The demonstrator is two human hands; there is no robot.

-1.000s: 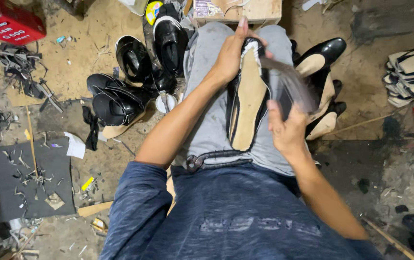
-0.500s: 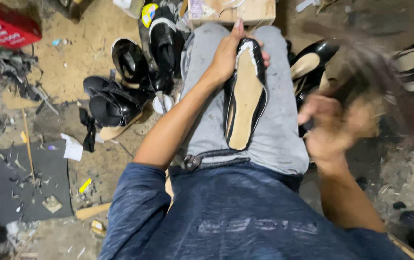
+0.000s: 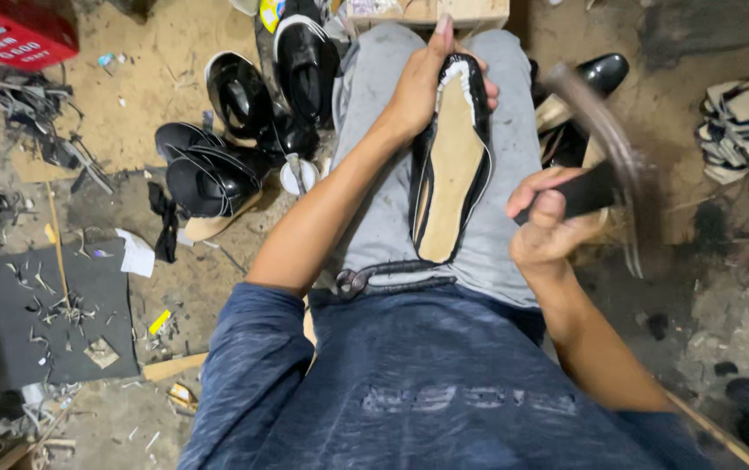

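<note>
A black shoe upper with a tan insole (image 3: 451, 165) lies sole-up on my lap, over grey trousers. My left hand (image 3: 427, 83) grips its toe end and holds it down. My right hand (image 3: 547, 222) is closed around the dark handle of a hammer (image 3: 605, 165), whose head is blurred with motion to the right of the shoe. Black pliers (image 3: 383, 277) rest on my lap just below the shoe's heel end.
Several glossy black shoes (image 3: 244, 113) lie on the dirt floor at left, and more black shoes (image 3: 583, 87) at right. A stack of sandal soles (image 3: 745, 117) sits far right. A dark mat with scraps (image 3: 43, 322) lies at lower left, a red box (image 3: 17, 35) at upper left.
My right hand swung the hammer away from the shoe to the right, then brought it back closer. My left hand kept holding the shoe's toe.
</note>
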